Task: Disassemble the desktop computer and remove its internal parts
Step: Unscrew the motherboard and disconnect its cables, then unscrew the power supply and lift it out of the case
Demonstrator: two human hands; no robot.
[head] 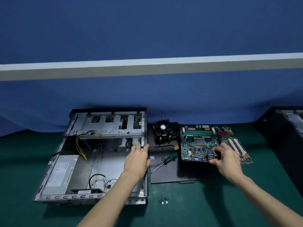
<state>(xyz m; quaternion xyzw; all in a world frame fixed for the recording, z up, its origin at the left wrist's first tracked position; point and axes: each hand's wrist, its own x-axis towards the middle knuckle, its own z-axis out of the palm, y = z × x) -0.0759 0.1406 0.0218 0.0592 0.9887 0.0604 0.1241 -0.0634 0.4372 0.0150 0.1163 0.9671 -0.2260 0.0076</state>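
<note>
Right now the opened computer case (91, 154) lies on its side at the lower left of the frame on a green table (196, 202), its power supply (59, 174) sitting in the near left corner with yellow wires (80, 146) looping above it. The left hand (136, 158) reaches over the case's right wall, fingers loosely spread and resting at the metal edge by a black cable (162, 146) (whether they actually pinch that cable I cannot tell). To the right, the motherboard (211, 143) lies flat, out of the case, on a black side panel (165, 174). The right hand (225, 157) is at the board's near edge, thumb and fingers closed on the stack of rear ports. Behind the panel, at centre frame, stands the cooler fan (162, 131), upright on its heatsink. A green-handled screwdriver (164, 162) lies slanted on the panel between the two hands, and a few loose screws (164, 201) sit on the table just below the case's corner.
</note>
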